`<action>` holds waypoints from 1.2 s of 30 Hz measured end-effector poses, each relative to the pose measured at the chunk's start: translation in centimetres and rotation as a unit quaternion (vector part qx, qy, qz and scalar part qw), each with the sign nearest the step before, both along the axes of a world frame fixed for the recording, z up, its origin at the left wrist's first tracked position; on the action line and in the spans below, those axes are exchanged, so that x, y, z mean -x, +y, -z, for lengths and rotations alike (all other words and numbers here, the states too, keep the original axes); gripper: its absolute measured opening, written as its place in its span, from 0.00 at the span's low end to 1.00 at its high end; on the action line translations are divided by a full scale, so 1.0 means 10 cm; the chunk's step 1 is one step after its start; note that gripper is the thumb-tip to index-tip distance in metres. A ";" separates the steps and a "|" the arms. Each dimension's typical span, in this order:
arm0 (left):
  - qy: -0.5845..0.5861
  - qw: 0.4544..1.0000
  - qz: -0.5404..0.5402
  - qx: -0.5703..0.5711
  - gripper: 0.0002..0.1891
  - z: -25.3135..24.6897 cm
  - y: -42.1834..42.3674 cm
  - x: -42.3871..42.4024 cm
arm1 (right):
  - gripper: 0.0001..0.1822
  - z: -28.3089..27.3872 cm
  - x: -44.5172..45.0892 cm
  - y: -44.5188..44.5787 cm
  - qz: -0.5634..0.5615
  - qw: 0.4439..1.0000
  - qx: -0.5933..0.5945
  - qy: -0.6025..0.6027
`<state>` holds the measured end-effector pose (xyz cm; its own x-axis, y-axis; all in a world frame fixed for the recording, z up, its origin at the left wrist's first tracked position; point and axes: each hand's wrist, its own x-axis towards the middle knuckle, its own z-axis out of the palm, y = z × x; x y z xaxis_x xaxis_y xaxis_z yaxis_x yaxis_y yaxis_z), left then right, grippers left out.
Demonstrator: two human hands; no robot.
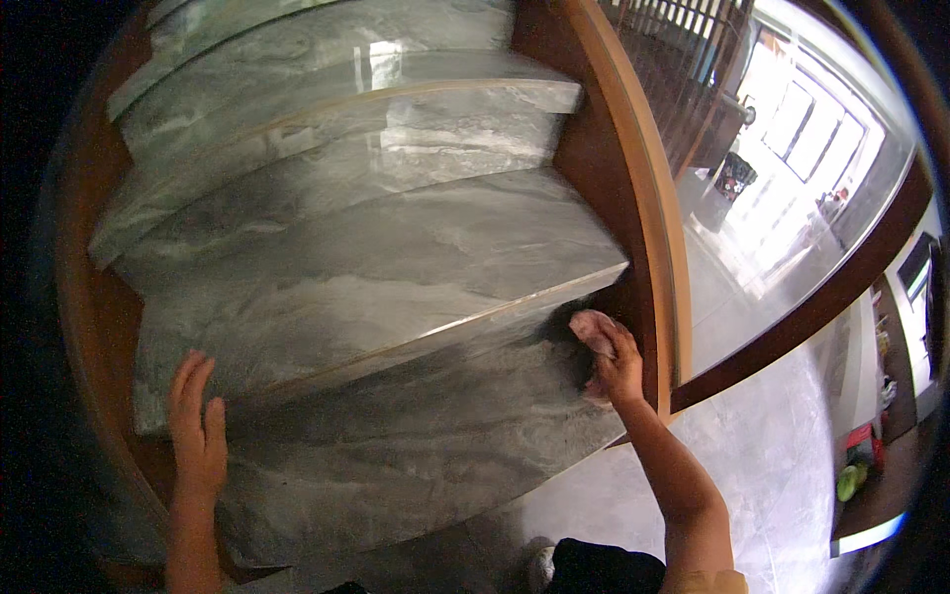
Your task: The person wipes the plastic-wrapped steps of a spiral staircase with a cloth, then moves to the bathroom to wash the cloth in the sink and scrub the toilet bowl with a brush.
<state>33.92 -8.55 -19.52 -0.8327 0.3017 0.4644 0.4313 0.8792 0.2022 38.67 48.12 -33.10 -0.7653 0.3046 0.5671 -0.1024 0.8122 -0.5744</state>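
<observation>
My right hand [622, 367] grips a pink cloth [591, 330] at the right end of the lowest grey marbled stair tread [415, 453], close to the brown side panel of the staircase. Part of the cloth hangs below my fingers. On the left, my left hand [196, 423] is held with its fingers apart and nothing in it. It appears over the left end of the second tread [356, 297]; whether it touches the stone cannot be told. Further steps [334, 111] of the same glossy stone rise above, and light reflects off them.
A wooden stair edge [653, 223] curves up the right side, with a glass panel [801, 245] beyond it. Pale floor tiles [749, 445] lie at lower right. My shoe [545, 568] shows at the bottom. A shelf [879, 460] at far right holds a green object [851, 481].
</observation>
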 end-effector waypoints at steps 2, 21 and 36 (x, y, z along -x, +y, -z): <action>-0.004 0.997 -0.003 0.072 0.24 -0.08 0.16 0.24 | 0.23 0.24 0.21 0.05 0.047 0.997 -0.065 -0.021; -0.037 0.992 0.004 0.119 0.30 0.18 0.22 0.61 | 0.20 0.29 0.37 -1.95 -0.347 0.913 -0.003 -0.214; -0.008 0.993 0.027 0.113 0.32 0.25 0.08 0.65 | 0.16 0.15 -0.51 -0.39 -0.129 0.978 -0.044 -0.155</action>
